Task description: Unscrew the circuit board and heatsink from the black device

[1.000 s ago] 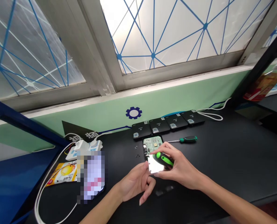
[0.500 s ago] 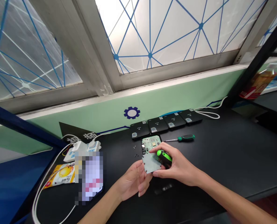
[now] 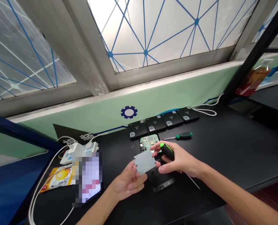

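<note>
My left hand (image 3: 130, 181) is closed on the lower left edge of a flat grey metal plate (image 3: 145, 162) with small notches along its sides. In my right hand (image 3: 179, 159) lies a screwdriver with a black and green handle (image 3: 167, 151); its thin shaft points down to the right. The right fingertips are at the plate's right edge; whether they grip it I cannot tell. Just behind the plate is an opened black device with a green circuit board (image 3: 150, 141), partly hidden by the plate and fingers. A black plastic cover (image 3: 163, 182) lies below my hands.
Several black boxes (image 3: 155, 124) stand in a row along the wall. A green-handled screwdriver (image 3: 184, 135) lies right of the board, small screws (image 3: 132, 146) left of it. Farther left are a power strip (image 3: 79, 151), a snack packet (image 3: 58, 178), a phone (image 3: 90, 178) and white cables.
The plate has moved left with my left hand, away from the right palm. More of the black cover and the right-hand screwdriver's shaft now show. The view has shifted slightly.
</note>
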Demonstrator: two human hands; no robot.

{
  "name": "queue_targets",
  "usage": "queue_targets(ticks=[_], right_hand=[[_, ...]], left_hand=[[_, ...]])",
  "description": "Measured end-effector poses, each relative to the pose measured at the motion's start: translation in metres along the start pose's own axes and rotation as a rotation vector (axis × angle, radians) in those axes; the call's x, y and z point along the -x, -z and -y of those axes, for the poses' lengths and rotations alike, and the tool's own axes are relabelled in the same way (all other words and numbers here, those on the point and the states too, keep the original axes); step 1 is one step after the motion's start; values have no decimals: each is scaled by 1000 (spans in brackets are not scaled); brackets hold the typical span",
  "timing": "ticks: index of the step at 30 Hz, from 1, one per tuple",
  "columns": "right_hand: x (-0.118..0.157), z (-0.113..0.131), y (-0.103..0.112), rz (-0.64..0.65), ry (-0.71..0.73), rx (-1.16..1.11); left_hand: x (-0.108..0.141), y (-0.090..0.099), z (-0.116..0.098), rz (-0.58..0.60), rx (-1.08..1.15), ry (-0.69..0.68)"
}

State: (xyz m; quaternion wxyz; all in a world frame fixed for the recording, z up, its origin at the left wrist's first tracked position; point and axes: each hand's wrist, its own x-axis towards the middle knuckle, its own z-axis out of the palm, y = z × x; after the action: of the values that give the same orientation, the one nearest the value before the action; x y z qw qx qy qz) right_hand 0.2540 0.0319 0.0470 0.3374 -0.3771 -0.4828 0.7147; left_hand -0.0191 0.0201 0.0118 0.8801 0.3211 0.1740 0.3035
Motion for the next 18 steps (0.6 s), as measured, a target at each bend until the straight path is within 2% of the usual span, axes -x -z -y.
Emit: queue_targets(ticks=[8,15,18], right_hand=[[0,-1,5,-2,-29,-39],[1,-1,2,74,44,11],[1,-4,-2,55,42,61]], left_hand=[[1,-3,0,-26,-21,6],[-2,-8,-2,-71,-67,-19],[-5,-11,0,-110,-129,-32]])
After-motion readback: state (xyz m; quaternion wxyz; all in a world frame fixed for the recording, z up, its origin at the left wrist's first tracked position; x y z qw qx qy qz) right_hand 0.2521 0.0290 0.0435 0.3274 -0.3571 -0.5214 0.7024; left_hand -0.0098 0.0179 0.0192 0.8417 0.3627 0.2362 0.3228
